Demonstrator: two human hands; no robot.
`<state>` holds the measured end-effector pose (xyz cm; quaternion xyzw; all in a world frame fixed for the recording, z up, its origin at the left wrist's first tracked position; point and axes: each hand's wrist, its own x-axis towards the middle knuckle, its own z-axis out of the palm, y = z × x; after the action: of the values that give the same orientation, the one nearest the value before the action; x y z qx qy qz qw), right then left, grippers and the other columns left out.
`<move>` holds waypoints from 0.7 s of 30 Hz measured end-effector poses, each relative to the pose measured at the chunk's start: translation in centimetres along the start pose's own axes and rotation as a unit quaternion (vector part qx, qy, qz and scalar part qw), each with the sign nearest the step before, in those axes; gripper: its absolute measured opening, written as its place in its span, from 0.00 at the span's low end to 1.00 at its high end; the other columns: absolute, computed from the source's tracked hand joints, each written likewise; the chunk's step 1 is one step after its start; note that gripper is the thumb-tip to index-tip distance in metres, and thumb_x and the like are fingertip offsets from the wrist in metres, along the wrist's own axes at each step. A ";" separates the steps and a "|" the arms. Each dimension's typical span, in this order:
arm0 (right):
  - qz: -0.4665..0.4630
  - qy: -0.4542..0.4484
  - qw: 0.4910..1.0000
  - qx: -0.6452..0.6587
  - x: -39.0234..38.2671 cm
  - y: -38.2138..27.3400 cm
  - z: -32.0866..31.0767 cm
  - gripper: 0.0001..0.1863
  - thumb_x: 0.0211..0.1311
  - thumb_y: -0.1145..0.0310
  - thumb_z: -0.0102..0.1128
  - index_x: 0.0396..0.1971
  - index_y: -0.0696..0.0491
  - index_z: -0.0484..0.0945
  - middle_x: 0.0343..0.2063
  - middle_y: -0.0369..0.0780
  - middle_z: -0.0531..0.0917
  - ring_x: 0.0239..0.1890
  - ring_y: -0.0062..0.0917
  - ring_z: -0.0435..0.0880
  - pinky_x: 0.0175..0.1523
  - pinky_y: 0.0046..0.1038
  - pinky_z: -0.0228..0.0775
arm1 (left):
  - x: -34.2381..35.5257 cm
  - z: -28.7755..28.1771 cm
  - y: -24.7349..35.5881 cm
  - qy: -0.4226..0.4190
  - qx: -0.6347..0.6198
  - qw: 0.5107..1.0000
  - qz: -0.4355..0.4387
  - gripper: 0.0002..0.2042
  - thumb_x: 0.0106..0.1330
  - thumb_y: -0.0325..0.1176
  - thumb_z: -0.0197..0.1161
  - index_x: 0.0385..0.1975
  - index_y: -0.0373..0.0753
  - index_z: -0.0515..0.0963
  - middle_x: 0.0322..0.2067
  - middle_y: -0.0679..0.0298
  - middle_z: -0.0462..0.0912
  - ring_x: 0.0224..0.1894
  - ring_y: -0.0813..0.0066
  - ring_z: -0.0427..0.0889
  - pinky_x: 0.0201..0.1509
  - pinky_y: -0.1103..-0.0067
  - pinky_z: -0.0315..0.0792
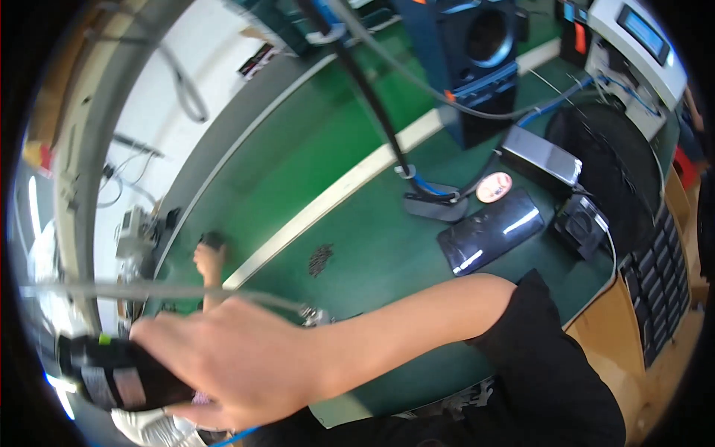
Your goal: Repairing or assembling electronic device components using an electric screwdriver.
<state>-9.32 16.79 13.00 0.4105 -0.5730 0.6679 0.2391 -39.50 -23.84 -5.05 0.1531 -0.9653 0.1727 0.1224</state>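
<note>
My right hand (pixel 246 361), blurred and close, crosses the lower left with its fingers wrapped round a thick black cylindrical tool (pixel 123 376) bearing pale labels and a green spot. Beyond it, a smaller hand (pixel 210 261) rests on the green mat (pixel 365 238), its fingers on a small dark object (pixel 214 240). That hand's forearm disappears behind my right hand, so I cannot tell whether it is my left. To its right lies a small heap of dark, screw-like pieces (pixel 320 259). A small metal fitting (pixel 316 316) shows just above my right wrist.
A pale strip (pixel 335 195) runs diagonally across the mat. On the right are a glossy black flat object (pixel 491 232), a silver-topped box (pixel 540 158), a tall dark-blue device (pixel 473 67) and a white unit with a screen (pixel 640 41). A black cable (pixel 365 89) hangs over the mat.
</note>
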 end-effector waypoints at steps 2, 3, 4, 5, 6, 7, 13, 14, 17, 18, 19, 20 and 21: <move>0.014 -0.011 1.000 0.002 0.1 0.0 0.0 0.32 0.52 0.56 0.68 0.47 0.64 0.65 0.32 0.45 0.81 0.34 0.44 0.84 0.44 0.59 0.67 | 1.5 0.1 -0.1 -0.022 0.015 1.000 0.007 0.38 0.48 0.54 0.73 0.51 0.31 0.66 0.46 0.46 0.80 0.50 0.48 0.82 0.53 0.62 0.78; 0.018 -0.015 1.000 -0.019 0.2 0.3 -0.4 0.32 0.51 0.57 0.68 0.45 0.66 0.66 0.29 0.48 0.80 0.31 0.44 0.84 0.39 0.47 0.73 | 1.5 -0.5 1.7 -0.033 0.023 0.998 0.042 0.38 0.47 0.49 0.74 0.51 0.32 0.63 0.44 0.45 0.81 0.47 0.48 0.83 0.53 0.64 0.79; 0.024 -0.008 0.999 -0.025 0.1 0.3 -0.4 0.32 0.51 0.57 0.68 0.45 0.66 0.66 0.29 0.48 0.80 0.31 0.44 0.84 0.39 0.47 0.73 | 1.5 -1.2 1.6 -0.057 0.011 0.997 0.043 0.38 0.45 0.44 0.76 0.50 0.33 0.60 0.42 0.45 0.82 0.45 0.48 0.84 0.52 0.63 0.79; 0.010 -0.019 0.999 -0.036 0.1 0.1 -0.5 0.32 0.51 0.57 0.68 0.45 0.66 0.66 0.27 0.48 0.80 0.30 0.45 0.84 0.36 0.44 0.74 | 1.5 -1.1 1.6 -0.032 -0.002 0.998 0.044 0.38 0.44 0.42 0.76 0.50 0.33 0.60 0.41 0.45 0.82 0.44 0.47 0.84 0.51 0.63 0.79; -0.005 -0.032 0.999 -0.043 0.2 0.2 -0.3 0.32 0.52 0.57 0.68 0.44 0.67 0.66 0.26 0.49 0.79 0.29 0.45 0.84 0.33 0.40 0.74 | 1.4 -0.9 1.2 -0.008 -0.014 0.999 0.042 0.38 0.42 0.40 0.77 0.49 0.33 0.60 0.40 0.44 0.83 0.43 0.47 0.85 0.50 0.62 0.80; -0.004 -0.031 0.999 -0.037 0.4 0.3 -0.3 0.31 0.51 0.57 0.68 0.45 0.66 0.66 0.25 0.50 0.79 0.29 0.47 0.83 0.35 0.41 0.75 | 1.2 -1.1 1.5 -0.006 -0.014 0.999 0.049 0.38 0.42 0.40 0.77 0.49 0.33 0.60 0.40 0.44 0.83 0.43 0.47 0.85 0.50 0.62 0.80; 0.046 -0.035 0.998 0.015 0.7 0.1 -0.3 0.32 0.54 0.58 0.67 0.49 0.62 0.62 0.32 0.49 0.79 0.31 0.48 0.83 0.56 0.63 0.60 | -0.5 -0.9 0.5 0.009 0.042 0.999 0.010 0.29 0.48 0.35 0.71 0.50 0.32 0.67 0.50 0.48 0.75 0.60 0.44 0.68 0.60 0.61 0.72; 0.025 -0.044 0.998 0.033 0.6 -0.8 -0.1 0.32 0.55 0.58 0.67 0.50 0.62 0.63 0.32 0.49 0.79 0.31 0.48 0.83 0.56 0.61 0.61 | 0.9 1.6 -4.0 0.078 0.069 0.993 0.048 0.25 0.50 0.35 0.69 0.48 0.35 0.71 0.49 0.52 0.77 0.58 0.48 0.72 0.59 0.61 0.71; 0.037 -0.024 0.999 -0.032 1.0 0.0 -1.1 0.32 0.54 0.54 0.67 0.49 0.62 0.66 0.31 0.51 0.80 0.33 0.48 0.83 0.49 0.50 0.72 | -3.3 0.2 -5.0 0.149 0.038 0.986 0.069 0.22 0.55 0.38 0.67 0.48 0.38 0.72 0.46 0.51 0.77 0.52 0.52 0.76 0.57 0.66 0.70; 0.071 -0.047 0.996 -0.037 1.4 -0.2 -2.3 0.32 0.54 0.53 0.67 0.49 0.61 0.67 0.31 0.52 0.80 0.34 0.49 0.82 0.46 0.46 0.75 | -6.2 -1.2 -6.2 0.150 0.003 0.985 0.086 0.23 0.56 0.38 0.67 0.50 0.37 0.71 0.47 0.50 0.77 0.52 0.51 0.75 0.57 0.65 0.71; 0.023 0.011 0.997 -0.067 1.5 0.3 -2.6 0.31 0.52 0.52 0.69 0.44 0.62 0.69 0.28 0.50 0.81 0.31 0.48 0.83 0.41 0.44 0.75 | -8.9 -2.6 -6.7 0.151 -0.033 0.983 0.100 0.25 0.56 0.38 0.67 0.52 0.37 0.70 0.48 0.49 0.76 0.53 0.51 0.75 0.57 0.65 0.71; -0.030 0.064 0.994 -0.086 1.5 0.7 -2.6 0.31 0.49 0.52 0.71 0.39 0.63 0.70 0.24 0.49 0.81 0.27 0.47 0.83 0.36 0.41 0.76 | -12.2 -4.9 -7.1 0.156 -0.064 0.980 0.103 0.26 0.56 0.38 0.67 0.54 0.37 0.68 0.49 0.49 0.75 0.53 0.50 0.75 0.57 0.64 0.71; -0.008 0.064 0.997 -0.046 1.6 0.9 -3.0 0.31 0.48 0.50 0.72 0.38 0.63 0.71 0.25 0.48 0.82 0.28 0.45 0.84 0.37 0.41 0.76 | -14.2 -7.0 -5.8 0.163 -0.102 0.975 0.114 0.28 0.57 0.38 0.67 0.57 0.36 0.67 0.50 0.48 0.74 0.53 0.49 0.75 0.57 0.64 0.72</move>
<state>-11.72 19.26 13.80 0.3597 -0.5833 0.6639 0.2992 -23.16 -22.79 -1.04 -0.0017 -0.9560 0.1092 0.2721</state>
